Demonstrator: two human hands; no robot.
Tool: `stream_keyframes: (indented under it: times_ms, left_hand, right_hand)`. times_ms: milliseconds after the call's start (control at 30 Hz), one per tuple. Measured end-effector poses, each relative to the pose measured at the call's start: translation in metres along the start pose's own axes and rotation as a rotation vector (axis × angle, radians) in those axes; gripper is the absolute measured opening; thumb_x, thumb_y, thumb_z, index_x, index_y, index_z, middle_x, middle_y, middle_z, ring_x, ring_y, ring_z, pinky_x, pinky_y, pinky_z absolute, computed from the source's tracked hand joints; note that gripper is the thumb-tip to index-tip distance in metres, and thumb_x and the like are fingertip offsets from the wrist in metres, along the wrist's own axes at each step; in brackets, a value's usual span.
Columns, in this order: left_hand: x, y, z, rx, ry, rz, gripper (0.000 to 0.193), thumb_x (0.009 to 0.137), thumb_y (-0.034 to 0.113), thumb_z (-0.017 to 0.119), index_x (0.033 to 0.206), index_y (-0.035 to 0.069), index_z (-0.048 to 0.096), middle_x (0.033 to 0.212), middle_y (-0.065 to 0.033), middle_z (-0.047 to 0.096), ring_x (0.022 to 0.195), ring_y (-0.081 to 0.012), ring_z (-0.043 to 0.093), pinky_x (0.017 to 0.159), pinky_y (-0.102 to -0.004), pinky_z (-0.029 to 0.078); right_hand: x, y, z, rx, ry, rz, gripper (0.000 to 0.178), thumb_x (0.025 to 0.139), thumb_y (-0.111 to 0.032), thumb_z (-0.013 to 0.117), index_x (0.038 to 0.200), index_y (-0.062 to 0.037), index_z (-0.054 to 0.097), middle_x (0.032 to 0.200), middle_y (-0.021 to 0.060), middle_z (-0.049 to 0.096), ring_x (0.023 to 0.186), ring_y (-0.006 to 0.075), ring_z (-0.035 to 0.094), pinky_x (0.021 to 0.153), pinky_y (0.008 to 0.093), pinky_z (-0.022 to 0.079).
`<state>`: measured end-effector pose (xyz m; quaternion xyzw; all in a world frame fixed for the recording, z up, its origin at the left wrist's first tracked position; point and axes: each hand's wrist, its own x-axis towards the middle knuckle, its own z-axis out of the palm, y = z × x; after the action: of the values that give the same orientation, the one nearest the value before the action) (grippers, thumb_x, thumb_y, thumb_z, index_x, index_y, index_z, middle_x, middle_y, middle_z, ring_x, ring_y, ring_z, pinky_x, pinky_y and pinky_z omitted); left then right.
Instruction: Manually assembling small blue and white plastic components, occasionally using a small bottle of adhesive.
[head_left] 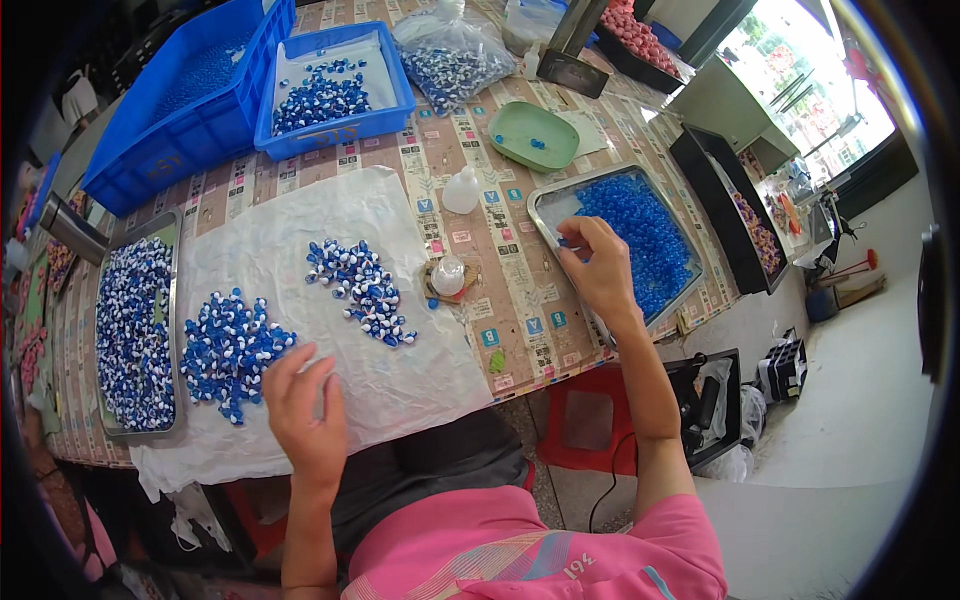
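My right hand (602, 268) is over the left side of a metal tray (540, 207) filled with clear blue beads (640, 235). Its fingers and thumb are bent together near the rim, and whatever may be between them is too small to make out. My left hand (306, 408) hovers at the right edge of a pile of blue-and-white beads (232, 345), fingers loosely bent and apart, with nothing visible in them. The pile lies on white paper (400, 400). A second, longer group of blue-and-white beads (365, 290) is spread farther back on that paper.
Left of the paper stands a metal tray of blue-and-white beads (135, 330). A small round jar (448, 275), white bottle (461, 190) and green dish (510, 122) stand mid-table. Blue bins (335, 135) and a bead bag (455, 60) are behind; a black tray (720, 205) is right.
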<state>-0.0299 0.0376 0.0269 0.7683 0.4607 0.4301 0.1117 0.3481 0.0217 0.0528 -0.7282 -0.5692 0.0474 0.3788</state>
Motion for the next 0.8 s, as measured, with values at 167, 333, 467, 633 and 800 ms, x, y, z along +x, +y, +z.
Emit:
stream_keyframes:
  times_ms: [167, 333, 467, 633, 800]
  left_hand:
    - [-0.006, 0.021, 0.018, -0.183, -0.115, 0.004, 0.024, 0.076, -0.007, 0.07, 0.098, 0.002, 0.07, 0.111, -0.0131, 0.066, 0.103, -0.0305, 0.061, 0.09, -0.0372, 0.049]
    - [-0.001, 0.025, 0.027, -0.255, -0.125, -0.007, 0.025, 0.075, -0.008, 0.07, 0.097, 0.003, 0.071, 0.109, -0.0122, 0.067, 0.101, -0.0301, 0.061, 0.088, -0.0368, 0.049]
    - [0.0, 0.022, 0.027, -0.243, -0.118, -0.01, 0.027, 0.074, -0.008, 0.071, 0.098, 0.004, 0.071, 0.107, -0.011, 0.067, 0.1, -0.0294, 0.061, 0.086, -0.0362, 0.049]
    - [-0.001, 0.02, 0.027, -0.234, -0.101, -0.019, 0.027, 0.074, -0.008, 0.071, 0.099, 0.004, 0.071, 0.102, -0.01, 0.065, 0.096, -0.0288, 0.06, 0.083, -0.036, 0.049]
    - [0.001, 0.023, 0.037, -0.212, -0.115, 0.03, 0.026, 0.075, -0.004, 0.072, 0.1, 0.003, 0.07, 0.091, -0.0094, 0.059, 0.089, -0.0286, 0.054, 0.077, -0.0367, 0.046]
  right_hand:
    - [-0.024, -0.037, 0.008, 0.165, -0.137, -0.076, 0.024, 0.077, 0.008, 0.071, 0.099, -0.0001, 0.069, 0.096, 0.0057, 0.063, 0.085, 0.0133, 0.065, 0.074, 0.0239, 0.053]
    - [-0.046, -0.053, 0.021, 0.476, -0.353, -0.016, 0.019, 0.082, 0.004, 0.074, 0.099, 0.0001, 0.07, 0.103, 0.0045, 0.062, 0.091, 0.0102, 0.062, 0.076, 0.0227, 0.052]
    - [-0.057, -0.066, 0.03, 0.601, -0.428, 0.121, 0.02, 0.082, 0.005, 0.074, 0.101, 0.0006, 0.069, 0.106, 0.0043, 0.064, 0.094, 0.0093, 0.062, 0.079, 0.0226, 0.052]
    - [-0.066, -0.068, 0.037, 0.695, -0.492, 0.262, 0.018, 0.083, 0.006, 0.074, 0.1, 0.0007, 0.069, 0.108, 0.005, 0.065, 0.097, 0.0102, 0.062, 0.083, 0.0238, 0.052]
    - [-0.072, -0.066, 0.04, 0.743, -0.517, 0.131, 0.018, 0.083, 0.006, 0.073, 0.101, 0.001, 0.069, 0.108, 0.0059, 0.065, 0.101, 0.0126, 0.062, 0.087, 0.025, 0.051]
